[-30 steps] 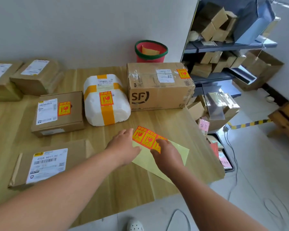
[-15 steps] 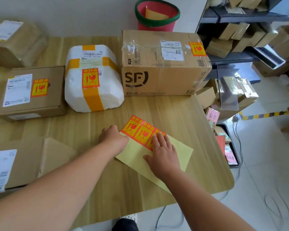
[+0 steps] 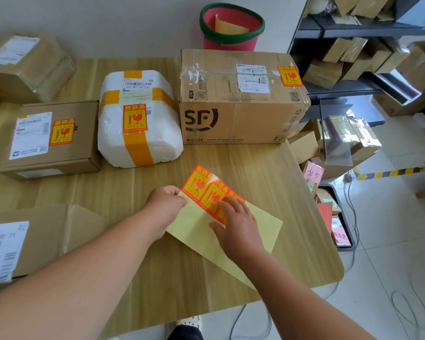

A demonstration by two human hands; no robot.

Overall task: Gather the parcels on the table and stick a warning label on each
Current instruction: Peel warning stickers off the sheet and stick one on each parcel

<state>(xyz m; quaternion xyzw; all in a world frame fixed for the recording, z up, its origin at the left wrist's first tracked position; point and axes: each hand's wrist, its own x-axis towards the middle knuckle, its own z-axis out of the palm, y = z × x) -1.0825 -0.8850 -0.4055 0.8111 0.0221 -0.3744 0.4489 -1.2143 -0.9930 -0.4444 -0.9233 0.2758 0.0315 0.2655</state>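
A yellow backing sheet with a few orange-red warning labels lies on the wooden table. My left hand pinches the sheet's left edge by the labels. My right hand rests on the sheet with straight fingers on the labels. Behind stand three labelled parcels: a flat brown box, a white foam parcel with orange tape, and a large SF carton. A brown parcel without a warning label lies at the near left.
Another brown parcel sits at the far left of the table. A red bin stands behind the SF carton. Dark shelves hold several boxes at right. More boxes and cables lie on the floor past the table's right edge.
My left hand has taken hold of the sheet's edge, and the label end of the sheet has lifted slightly. My right hand stays flat on the sheet. The view has tilted down.
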